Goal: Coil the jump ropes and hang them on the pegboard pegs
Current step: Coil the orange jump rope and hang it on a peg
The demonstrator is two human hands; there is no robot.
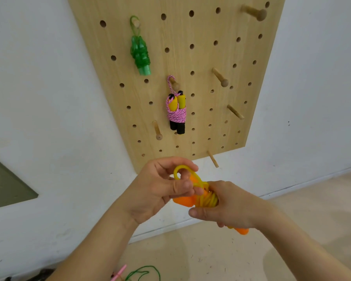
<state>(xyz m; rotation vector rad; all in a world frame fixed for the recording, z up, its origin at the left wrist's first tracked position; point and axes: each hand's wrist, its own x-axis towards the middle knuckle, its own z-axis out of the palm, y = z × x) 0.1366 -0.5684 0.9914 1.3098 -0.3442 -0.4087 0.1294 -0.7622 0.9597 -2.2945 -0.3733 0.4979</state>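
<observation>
Two ropes are up on the pegboard (211, 57) already: the green jump rope (140, 55) top left, the pink jump rope (175, 112) hanging below and right of it. Now it's the yellow jump rope (208, 199), bundled around its orange handles (183, 201), low in front of the board's bottom edge. The right hand (231, 207) is clenched around the coils, the bundle's long axis running from upper left down to lower right, one handle end poking out under the palm. The left hand (160, 187) is nearer the hanging loop (182, 171), pinching it open at the top of the bundle, so the loop points up and toward the board. The nearest free pegs look like the bare peg (212, 159) just above right and another peg (157, 130) up left. Hard to tell how the loop is tied off; the fingers hide that spot. More cord (148, 273) lies on the floor, cut off by the frame's edge.
</observation>
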